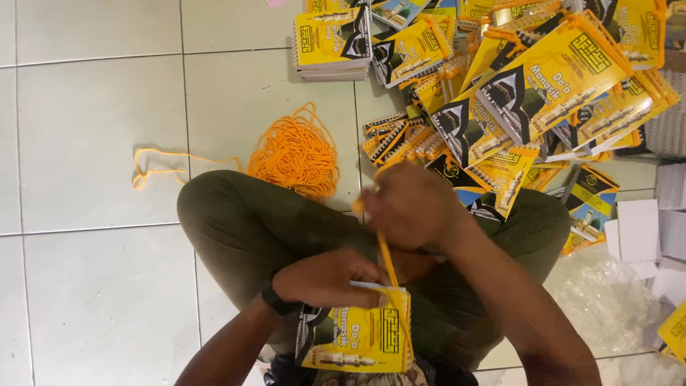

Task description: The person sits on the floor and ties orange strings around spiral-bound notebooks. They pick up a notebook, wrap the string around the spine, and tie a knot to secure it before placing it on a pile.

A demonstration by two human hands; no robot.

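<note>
Where the frame's lower centre lies nearest the camera, a yellow booklet (361,337) with black panels rests on the lap, its top edge pinched by the left hand (325,277), fingers curled closed over it; a dark band sits at that wrist. An orange cord (386,259) rises taut from the booklet's upper right corner to the right hand (411,206), at centre, which is closed in a fist around the cord's upper end. Both hands work above crossed legs in olive trousers (246,221). Beyond the knees, upper centre-left: a loose heap of orange cords (296,154) on the pale tiled floor (93,129), one strand trailing left. Upper right: a sprawling pile of matching yellow booklets (529,78), some fanned, a neat stack (332,43) at top centre. Right edge: white cards (638,229) and crumpled clear plastic wrap (607,293).
</note>
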